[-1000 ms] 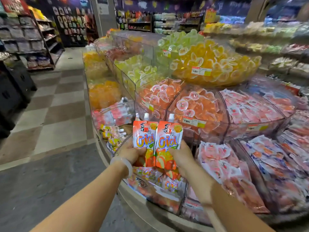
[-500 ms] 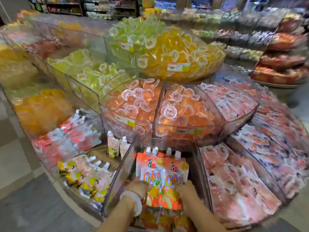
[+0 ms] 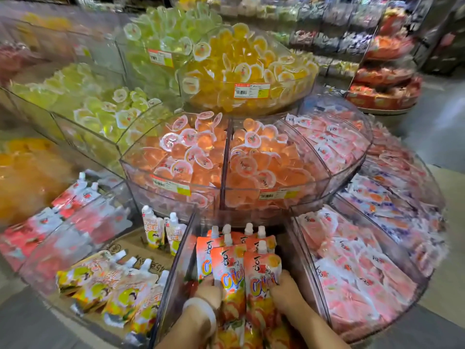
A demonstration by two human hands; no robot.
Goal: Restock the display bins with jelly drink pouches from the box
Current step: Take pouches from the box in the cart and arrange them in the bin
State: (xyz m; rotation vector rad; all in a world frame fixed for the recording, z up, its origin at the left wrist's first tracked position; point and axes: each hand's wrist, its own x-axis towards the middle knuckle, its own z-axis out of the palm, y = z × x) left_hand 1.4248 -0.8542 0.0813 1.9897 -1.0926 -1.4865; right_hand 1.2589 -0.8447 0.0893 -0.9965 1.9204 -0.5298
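Left hand [image 3: 210,294]: grip clamped on the left edge of the front orange pouches [image 3: 241,275], fingers curled round the lower body. White band at the wrist. Right hand [image 3: 285,293]: grip clamped on the right edge of the same bunch, thumb side against the printed face. The two hands hold the bunch between them, upright, spouts up, low inside the clear bin [image 3: 176,268] at the front of the display.

More orange pouches stand behind the held ones, spouts showing above; others lie flat under the wrists. Whether the held bunch already rests on those is hidden by the hands.

Step in hand, as judged: seating the bunch in the bin. To do it well:
- keep the spouts level and the printed faces forward;
- lean the bunch against the row behind so it does not slump;
- let go one side at a time, checking that nothing tips.

Risk: soft pouches may slide forward over the flat ones below.

Bin to the left holds yellow pouches [image 3: 113,285] on cardboard, sparsely filled. Bin to the right holds pink packets [image 3: 352,268]. Tier above: orange jelly cups [image 3: 201,157]. The box is not in view.
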